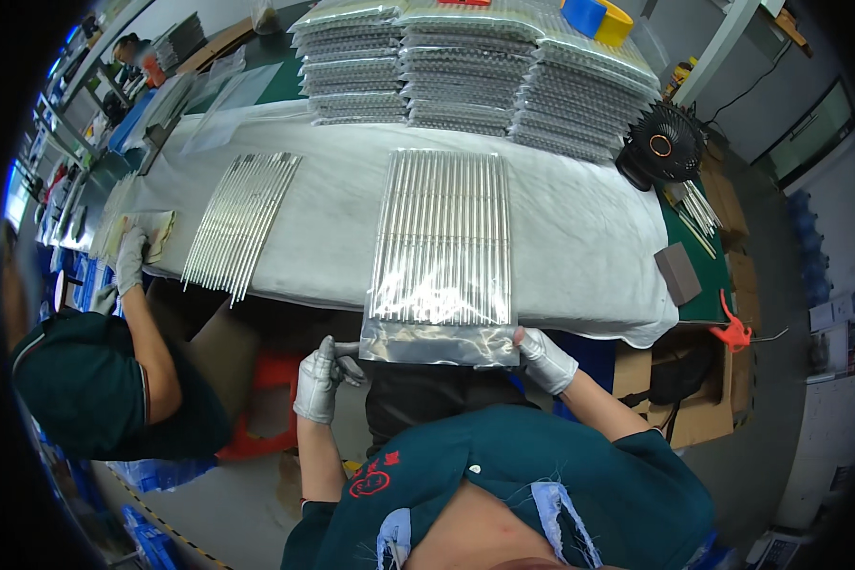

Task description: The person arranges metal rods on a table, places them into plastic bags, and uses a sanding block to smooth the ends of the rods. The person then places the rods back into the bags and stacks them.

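Note:
A clear plastic bag [437,344] holds a flat row of several shiny metal tubes [444,228], laid side by side on the white cloth. Its loose near end hangs past the table's front edge. My left hand [319,382], in a pale glove, has its fingertips closed at the bag's near left corner. At the near right corner my right hand [547,363], gloved too, pinches the bag's edge, thumb on top. Left of the bag lies another flat row of bare metal tubes [242,223].
Tall stacks of bagged tubes [465,81] line the back, with blue and yellow tape rolls [598,19] on top. A black fan [663,144], grey block [677,274] and red air gun [731,328] are at right. A co-worker [95,380] in a dark cap works at left.

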Demonstrator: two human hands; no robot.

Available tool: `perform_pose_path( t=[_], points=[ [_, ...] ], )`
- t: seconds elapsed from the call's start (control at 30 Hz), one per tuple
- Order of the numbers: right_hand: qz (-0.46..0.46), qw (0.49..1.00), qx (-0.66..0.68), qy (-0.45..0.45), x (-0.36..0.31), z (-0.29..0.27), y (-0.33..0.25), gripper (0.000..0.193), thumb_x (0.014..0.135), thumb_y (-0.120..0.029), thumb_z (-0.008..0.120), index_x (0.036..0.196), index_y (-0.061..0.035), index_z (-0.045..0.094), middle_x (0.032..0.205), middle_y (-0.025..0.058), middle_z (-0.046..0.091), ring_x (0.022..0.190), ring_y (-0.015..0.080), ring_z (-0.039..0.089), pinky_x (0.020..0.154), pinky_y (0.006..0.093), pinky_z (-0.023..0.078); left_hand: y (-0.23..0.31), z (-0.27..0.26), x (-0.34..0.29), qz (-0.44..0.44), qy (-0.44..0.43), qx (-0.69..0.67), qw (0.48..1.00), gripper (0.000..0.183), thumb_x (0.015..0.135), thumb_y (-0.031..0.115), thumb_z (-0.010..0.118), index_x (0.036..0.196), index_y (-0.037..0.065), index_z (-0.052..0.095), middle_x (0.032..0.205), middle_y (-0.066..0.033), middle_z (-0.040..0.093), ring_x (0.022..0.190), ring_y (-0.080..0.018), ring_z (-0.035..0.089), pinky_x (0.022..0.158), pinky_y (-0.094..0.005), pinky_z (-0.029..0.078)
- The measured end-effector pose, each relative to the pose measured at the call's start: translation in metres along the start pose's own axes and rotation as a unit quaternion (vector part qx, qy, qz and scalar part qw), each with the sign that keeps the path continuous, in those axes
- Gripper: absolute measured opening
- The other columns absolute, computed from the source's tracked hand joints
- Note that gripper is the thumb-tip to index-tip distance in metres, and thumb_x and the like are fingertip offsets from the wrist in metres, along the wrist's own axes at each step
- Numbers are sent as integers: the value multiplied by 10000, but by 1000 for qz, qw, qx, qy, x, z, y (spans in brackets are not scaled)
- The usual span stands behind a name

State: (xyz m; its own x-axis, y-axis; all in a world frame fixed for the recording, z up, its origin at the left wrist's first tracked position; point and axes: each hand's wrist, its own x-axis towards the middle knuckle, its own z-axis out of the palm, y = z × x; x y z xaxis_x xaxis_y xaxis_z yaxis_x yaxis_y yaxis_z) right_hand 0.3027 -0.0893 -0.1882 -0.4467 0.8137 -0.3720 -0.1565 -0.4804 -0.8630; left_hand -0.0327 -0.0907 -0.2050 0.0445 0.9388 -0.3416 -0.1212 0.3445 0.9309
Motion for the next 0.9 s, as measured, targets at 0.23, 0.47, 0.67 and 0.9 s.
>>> perform_pose_path(
  t=[0.23, 0.47, 0.67, 0.9],
  points=[
    [-19, 995, 33, 95, 6, 20, 5, 592, 908, -505, 465, 1123, 30, 600, 1043, 92, 643, 971, 148, 593, 906, 287, 440, 3, 35, 17, 25, -40, -20, 999, 395, 935, 348, 498, 947, -27, 622, 750, -86, 648, 603, -121, 601, 563, -235, 476],
    [-3, 992, -18, 124, 11, 6, 27, 545, 903, -510, 476, 1066, -19, 645, 999, 67, 648, 906, 107, 570, 837, 250, 429, 10, 44, 20, -10, -68, -27, 997, 336, 924, 313, 529, 798, 10, 597, 600, -87, 605, 497, -142, 564, 503, -240, 447],
    [-48, 989, -80, 111, 4, 8, 15, 562, 891, -528, 484, 1015, -8, 657, 986, 62, 647, 918, 127, 568, 848, 276, 431, 10, 43, 13, -10, -69, -22, 997, 370, 932, 331, 511, 737, 21, 568, 546, -94, 578, 467, -144, 537, 473, -234, 422],
    [44, 985, -134, 103, -7, -6, 19, 520, 915, -495, 468, 962, -30, 695, 945, 61, 664, 908, 121, 557, 880, 283, 411, 9, 38, 7, -28, -68, -15, 997, 381, 935, 332, 503, 746, 9, 575, 544, -96, 576, 462, -142, 528, 472, -239, 418]
  ],
)
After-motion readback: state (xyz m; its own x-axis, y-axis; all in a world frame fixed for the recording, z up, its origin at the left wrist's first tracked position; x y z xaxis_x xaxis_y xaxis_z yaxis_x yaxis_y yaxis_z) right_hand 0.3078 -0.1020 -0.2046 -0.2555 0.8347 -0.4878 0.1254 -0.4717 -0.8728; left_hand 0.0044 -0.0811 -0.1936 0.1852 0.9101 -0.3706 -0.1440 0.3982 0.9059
